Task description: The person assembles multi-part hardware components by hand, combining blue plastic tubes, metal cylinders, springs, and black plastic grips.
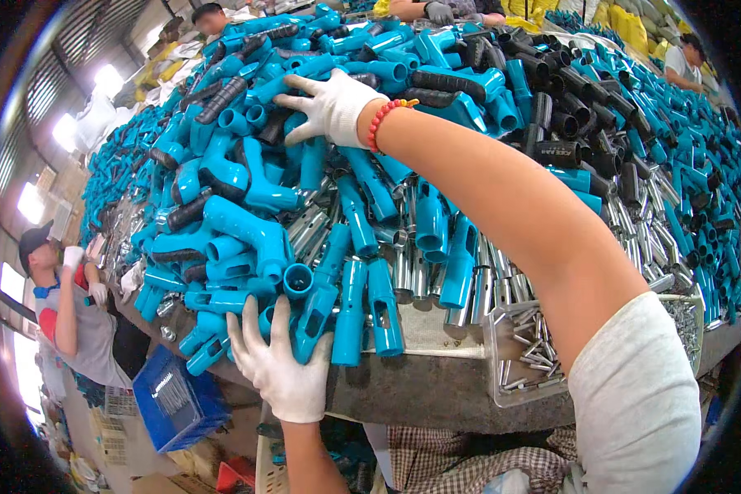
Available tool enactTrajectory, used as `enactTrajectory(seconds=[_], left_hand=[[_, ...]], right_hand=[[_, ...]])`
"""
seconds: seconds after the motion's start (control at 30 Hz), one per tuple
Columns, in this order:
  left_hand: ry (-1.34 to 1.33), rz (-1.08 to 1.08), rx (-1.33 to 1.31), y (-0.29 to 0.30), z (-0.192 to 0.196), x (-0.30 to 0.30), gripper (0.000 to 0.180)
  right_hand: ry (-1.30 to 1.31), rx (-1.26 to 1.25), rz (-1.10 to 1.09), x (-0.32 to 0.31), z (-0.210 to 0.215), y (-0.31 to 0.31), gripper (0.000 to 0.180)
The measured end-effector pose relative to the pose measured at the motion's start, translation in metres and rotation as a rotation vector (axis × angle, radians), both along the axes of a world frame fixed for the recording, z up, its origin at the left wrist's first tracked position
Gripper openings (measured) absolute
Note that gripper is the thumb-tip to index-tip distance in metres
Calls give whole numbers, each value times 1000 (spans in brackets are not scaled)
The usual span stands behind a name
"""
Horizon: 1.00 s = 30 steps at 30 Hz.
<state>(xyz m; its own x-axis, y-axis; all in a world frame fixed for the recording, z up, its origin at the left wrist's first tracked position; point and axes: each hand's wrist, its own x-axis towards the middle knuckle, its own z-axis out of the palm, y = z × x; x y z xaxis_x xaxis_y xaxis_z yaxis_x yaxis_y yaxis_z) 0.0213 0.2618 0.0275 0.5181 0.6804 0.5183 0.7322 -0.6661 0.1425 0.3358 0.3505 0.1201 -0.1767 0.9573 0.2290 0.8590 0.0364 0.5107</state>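
Note:
A large heap of glossy blue plastic tubular handles (247, 230), some with black ribbed grips, covers the table. My left hand (280, 362), in a white glove, rests with fingers spread against blue tubes at the heap's front edge. Stretched far across the heap is my right hand (329, 111), also gloved in white, with a red bead bracelet at the wrist. Its fingers are spread over the blue pieces, and I see nothing gripped in it. Blue slotted sleeves (352, 305) lie between my hands, next to several shiny metal tubes (403, 272).
A clear plastic box (531, 354) of small metal pins sits near the front edge, under my right arm. Black tubes (564, 115) are piled at the right. A blue crate (177, 403) stands left of the table. A person (74, 296) works at the left; others are behind the heap.

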Motion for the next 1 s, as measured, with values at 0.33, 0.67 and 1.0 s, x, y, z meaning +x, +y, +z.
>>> enactTrajectory(seconds=[0.33,0.67,1.0], left_hand=[[12,29,-13,-1,0,4,76],[32,33,-30,0,1,3,74],[4,6,-24,4,0,-2,74]], right_hand=[[-19,46,-89,7,-10,11,47],[3,9,-7,0,-14,7,54],[450,112,490,-33,-23,-19,31]])
